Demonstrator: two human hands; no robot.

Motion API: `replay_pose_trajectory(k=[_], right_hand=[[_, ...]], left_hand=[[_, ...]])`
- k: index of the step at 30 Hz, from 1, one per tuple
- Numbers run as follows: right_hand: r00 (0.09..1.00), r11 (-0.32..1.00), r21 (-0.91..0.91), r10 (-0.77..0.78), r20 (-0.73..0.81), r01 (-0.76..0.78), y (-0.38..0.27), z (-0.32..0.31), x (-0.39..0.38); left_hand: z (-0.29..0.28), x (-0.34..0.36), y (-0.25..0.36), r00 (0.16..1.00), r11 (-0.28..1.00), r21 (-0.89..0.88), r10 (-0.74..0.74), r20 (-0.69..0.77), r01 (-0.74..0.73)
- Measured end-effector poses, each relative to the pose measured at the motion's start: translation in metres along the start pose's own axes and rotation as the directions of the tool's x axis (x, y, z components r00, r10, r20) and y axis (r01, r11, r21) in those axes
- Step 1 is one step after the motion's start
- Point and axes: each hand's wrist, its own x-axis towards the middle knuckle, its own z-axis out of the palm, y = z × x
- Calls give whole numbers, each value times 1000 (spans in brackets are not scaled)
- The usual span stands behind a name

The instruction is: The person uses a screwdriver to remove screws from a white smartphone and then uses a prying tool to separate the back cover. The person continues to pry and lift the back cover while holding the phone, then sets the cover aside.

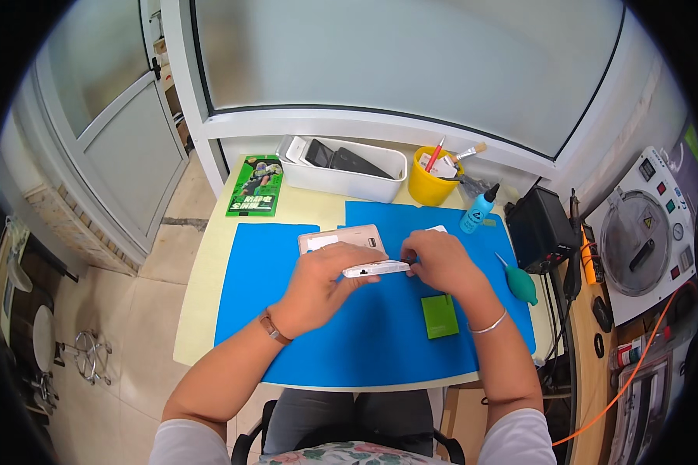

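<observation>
A thin white phone-like device is gripped in my left hand, its narrow edge turned up toward me. My right hand is closed at the device's right end, fingertips pinched on something I cannot make out. Just behind my left hand lies a pinkish phone-sized casing with a white patch and a small dark slot, partly hidden. A small white edge shows behind my right hand. A green square block lies on the blue mat, below my right hand.
Along the table's back are a green packet, a white bin of dark devices, a yellow cup of tools and a blue bottle. A green blower, black box and white machine stand right; a stool is left.
</observation>
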Motion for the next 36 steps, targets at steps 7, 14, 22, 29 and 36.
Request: replay_pose_trajectory(k=[7,14,22,29,36], right_hand=[[994,997,68,33,106,-40,3,-3,3],[996,996,83,-52,66,46,2,-2,-4],[992,986,103,-130,-3,130,4,-2,-9],[790,774,485,-31,-613,407,-17,-19,-10],[569,786,255,-146,-810,564,-39,-22,-33]], left_hand=[[-2,0,-4,999,997,69,38,33,-40],[-1,0,3,993,996,54,66,97,-71],[0,0,4,993,994,54,94,74,-99],[-3,-2,8,996,994,55,92,13,-93],[-11,-2,11,978,988,76,143,-154,-132]])
